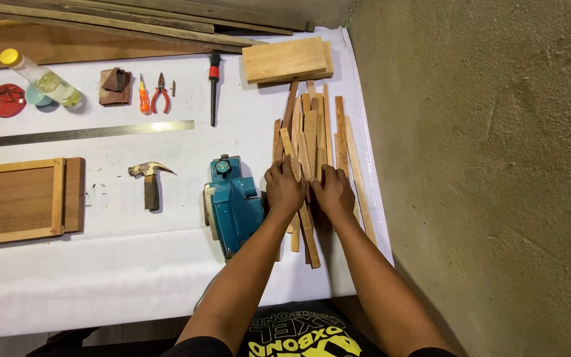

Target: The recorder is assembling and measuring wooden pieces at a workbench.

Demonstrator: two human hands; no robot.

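**Operator:** Report the condition nearest the body.

**Inspector:** Both hands rest palm-down on the pile of thin wooden strips [312, 142]. The left hand [284, 188] and right hand [333, 192] lie side by side, fingers spread flat and pressing. Neither is closed around a strip. The pile lies at the right side of the white table [120, 264], fanned out and overlapping.

**Operator:** Hazards at that position?

**Inspector:** The outermost strips lie close to the table's right edge. In my judgement, a sideways push could send them over onto the floor. Loose strips may also slide under palm pressure, and raw edges may splinter.

**Operator:** Adjacent equipment?

**Inspector:** The blue electric planer [232, 205] sits just beside the left hand. A bumped wrist could shift it. Whether it is powered cannot be told.

**Operator:** Farther out?

**Inspector:** The hammer [150, 178] lies well apart. Beyond the pile, a wooden block [287, 59] rests near the strip ends, and strips pushed forward may jam against it.
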